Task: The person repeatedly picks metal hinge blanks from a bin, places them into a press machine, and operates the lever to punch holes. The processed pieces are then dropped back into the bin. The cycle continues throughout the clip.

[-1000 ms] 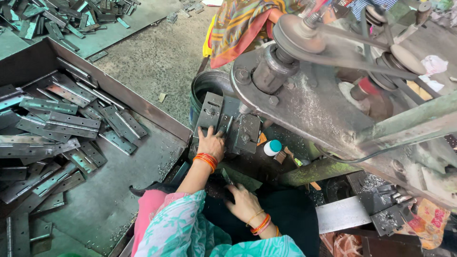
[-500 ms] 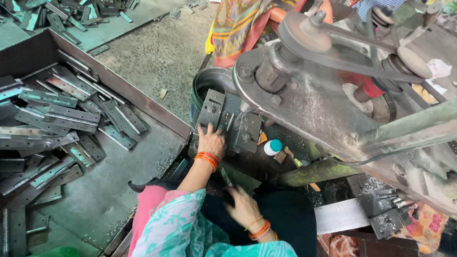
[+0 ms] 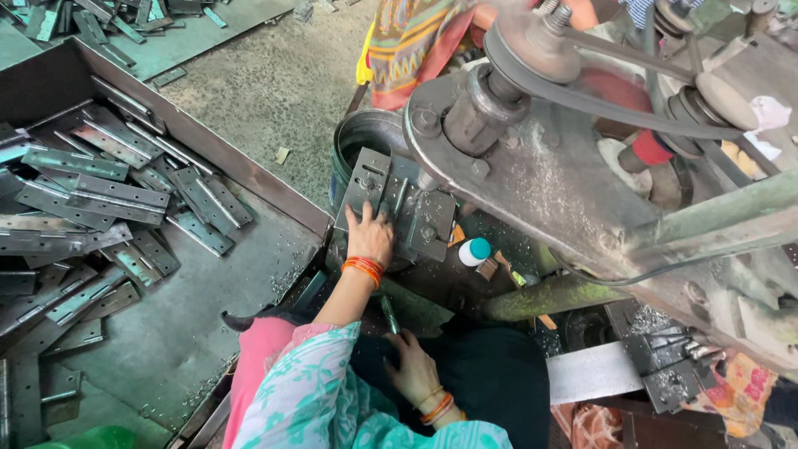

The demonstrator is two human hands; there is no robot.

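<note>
My left hand [image 3: 370, 237] reaches forward and lies on a grey metal hinge plate [image 3: 366, 179] that sits on the press die block [image 3: 428, 220], fingers pressed on the plate's near edge. Orange bangles circle that wrist. My right hand [image 3: 411, 366] stays low near my lap, fingers closed around a thin dark metal rod [image 3: 388, 314] that points toward the die. The belt-driven press machine [image 3: 532, 166] looms over the die on the right.
A metal tray [image 3: 249, 170] on the left holds several loose hinge plates [image 3: 100, 195]. A round metal bucket [image 3: 362, 137] stands behind the die, a small white bottle with a teal cap [image 3: 475, 251] beside it. Another person in patterned cloth [image 3: 416, 41] sits beyond the machine.
Both hands keep their places, the left on the hinge plate, the right on the rod. Only the view has shifted slightly.
</note>
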